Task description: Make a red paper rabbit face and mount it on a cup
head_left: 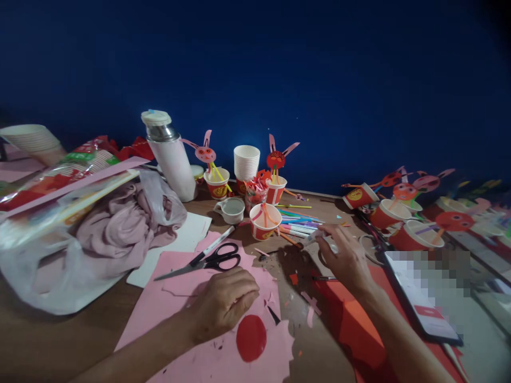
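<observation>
Dark blue wall (255, 69) stands behind a brown table (315, 351) littered with paper scraps. Scissors (208, 260) lie on the left part of a pink paper sheet (159, 303), their long axis running left to right; the metal blades point left and slightly near, the black loop handles right. Near them, a red disc (251, 338) lies flat on the sheet, smooth and faintly shiny, slightly longer from near to far than across. The sheet's right edge is cut into uneven scallops.

The left hand (229, 298) is on the sheet between scissors and disc, knuckles up, fingers curled under; I cannot tell whether they enclose anything. Farther right, the right hand (343, 252) is half open, thumb and fingers bent beside a small clear object (311, 238), near the slim markers (297, 229); whether it grips that object is unclear. Beneath its forearm lies red-orange paper (351, 319). Beyond, a red-and-white paper cup (265, 229) stands upright.
</observation>
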`<move>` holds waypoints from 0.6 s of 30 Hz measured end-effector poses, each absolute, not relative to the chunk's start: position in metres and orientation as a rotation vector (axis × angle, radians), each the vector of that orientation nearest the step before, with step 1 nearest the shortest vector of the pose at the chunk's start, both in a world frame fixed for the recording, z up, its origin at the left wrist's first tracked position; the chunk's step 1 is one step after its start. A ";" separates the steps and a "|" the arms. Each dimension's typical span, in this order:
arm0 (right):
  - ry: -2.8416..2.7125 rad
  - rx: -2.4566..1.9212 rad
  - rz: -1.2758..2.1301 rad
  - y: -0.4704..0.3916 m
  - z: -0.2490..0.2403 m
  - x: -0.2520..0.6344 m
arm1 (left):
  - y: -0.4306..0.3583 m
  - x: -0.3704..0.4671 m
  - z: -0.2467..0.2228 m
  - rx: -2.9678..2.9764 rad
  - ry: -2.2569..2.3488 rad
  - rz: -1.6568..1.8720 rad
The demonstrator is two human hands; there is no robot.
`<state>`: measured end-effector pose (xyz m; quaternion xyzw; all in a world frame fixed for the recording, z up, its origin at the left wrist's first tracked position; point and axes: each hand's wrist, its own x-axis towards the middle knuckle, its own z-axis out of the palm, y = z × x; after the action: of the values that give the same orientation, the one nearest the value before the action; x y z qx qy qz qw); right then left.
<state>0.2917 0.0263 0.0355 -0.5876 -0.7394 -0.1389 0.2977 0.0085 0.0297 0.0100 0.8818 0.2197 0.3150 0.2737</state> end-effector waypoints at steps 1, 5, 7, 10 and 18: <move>-1.957 -1.568 -0.389 0.026 0.037 0.293 | 0.030 0.008 0.009 2.390 0.600 0.822; -1.975 -1.597 -0.422 0.028 0.033 0.295 | 0.029 0.006 0.007 2.477 0.635 0.729; -1.971 -1.625 -0.417 0.030 0.027 0.295 | 0.029 0.005 0.007 2.500 0.628 0.713; -1.911 -1.700 -0.405 0.031 0.021 0.296 | 0.030 0.003 0.009 2.503 0.610 0.717; -1.920 -1.617 -0.586 0.008 0.045 0.281 | 0.031 0.000 0.010 2.504 0.607 0.699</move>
<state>0.2812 0.0084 0.0449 -0.6024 -0.7156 -0.2185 0.2782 0.0002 0.0311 0.0099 0.9120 0.2211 0.2547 0.2336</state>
